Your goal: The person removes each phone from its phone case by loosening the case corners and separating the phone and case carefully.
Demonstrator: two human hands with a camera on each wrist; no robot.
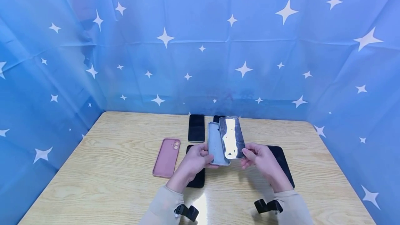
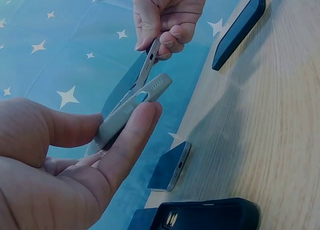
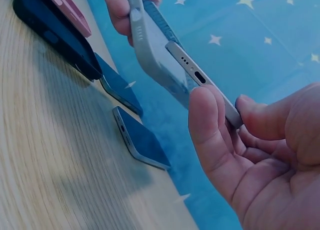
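My left hand (image 1: 198, 157) pinches a pale blue-grey phone case (image 1: 215, 145) by its lower left edge, thumb on the inner side. A glossy phone (image 1: 232, 136) is in my right hand (image 1: 258, 157), pinched at its lower right corner. The phone tilts and overlaps the right part of the case's open side. In the right wrist view the phone's port end (image 3: 200, 77) faces the camera, with the phone's far part right at the case wall (image 3: 150, 54). Both are held above the table, as the left wrist view shows.
On the wooden table (image 1: 118, 169) lie a pink phone case (image 1: 166, 157), a black-screened phone (image 1: 196, 127), and a black case (image 1: 197, 180) partly under my left wrist. Another dark phone (image 1: 217, 118) is mostly hidden. A black phone-shaped thing (image 1: 282, 164) lies beside my right forearm. A starry curtain (image 1: 200, 61) hangs behind.
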